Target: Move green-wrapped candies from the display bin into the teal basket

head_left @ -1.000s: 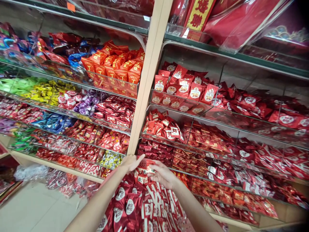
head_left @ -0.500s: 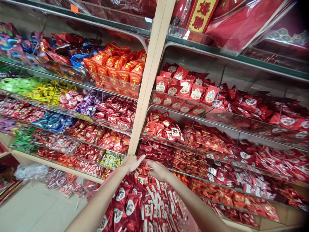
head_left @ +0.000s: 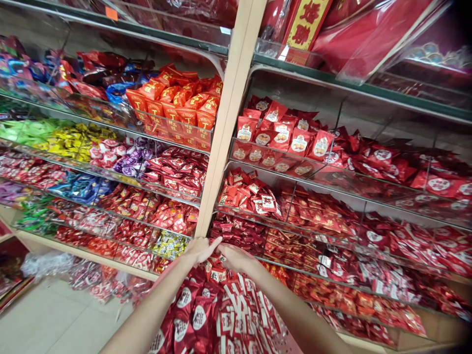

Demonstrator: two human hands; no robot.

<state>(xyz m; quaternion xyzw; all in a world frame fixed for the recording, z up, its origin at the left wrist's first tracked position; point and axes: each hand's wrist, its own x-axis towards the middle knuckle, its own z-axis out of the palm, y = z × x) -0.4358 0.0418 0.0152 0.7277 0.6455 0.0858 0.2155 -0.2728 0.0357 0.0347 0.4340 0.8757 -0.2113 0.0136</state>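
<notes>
A pink perforated basket (head_left: 282, 327) full of wrapped sweets is in front of me, between my forearms. At its far rim, my left hand (head_left: 201, 250) is closed over the edge, thumb stretched to the right; its other fingers are mostly hidden. My right hand (head_left: 236, 258) reaches in from the right, fingers stretched together and pointing left, just over small red packets (head_left: 217, 274) at the basket's far end. Dark red packets with white ovals (head_left: 199, 317) fill the basket's left side. Red-and-white packets (head_left: 239, 314) lie in rows on the right.
A wooden post (head_left: 230, 118) divides the shelving. Left shelves hold orange-red bags (head_left: 173, 105), yellow sweets (head_left: 75, 140) and blue ones (head_left: 86, 187). Right shelves carry red packets (head_left: 283, 132) behind clear fronts. Plastic bags (head_left: 96, 278) lie on the tiled floor (head_left: 70, 319).
My right hand has shifted slightly left towards my left thumb, and its fingers look straighter. My left hand and the basket are almost unmoved.
</notes>
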